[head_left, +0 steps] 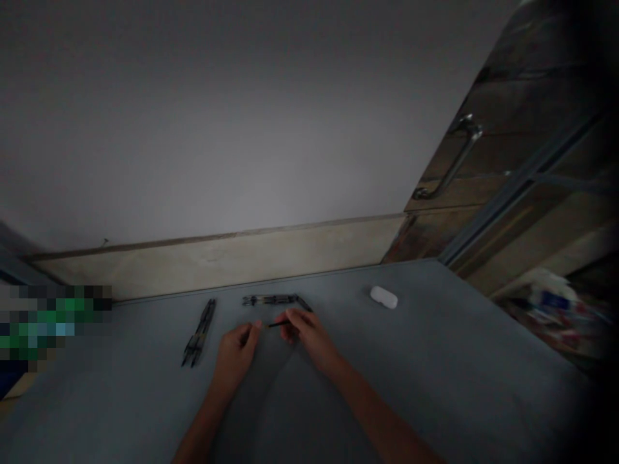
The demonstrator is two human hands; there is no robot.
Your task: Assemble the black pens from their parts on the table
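My left hand (pixel 236 351) is closed, thumb against the curled fingers, at the middle of the grey table (pixel 416 374). A tiny thing at its fingertip is too small to make out. Facing it a short gap away, my right hand (pixel 304 332) pinches a thin dark pen piece (pixel 277 324) that points toward the left thumb. Behind the hands lies a row of black pens (pixel 265 299), with dark pen parts (pixel 303 303) by the right knuckles. To the left of my left hand rests another group of black pens (pixel 199 334).
A white rounded case (pixel 383 297) lies at the back right of the table. Behind the table stands a pale wall (pixel 242 129) with a wooden board (pixel 232 258) along its foot. A metal handle (pixel 454 161) is at the right. Clutter (pixel 551 309) sits beyond the table's right edge.
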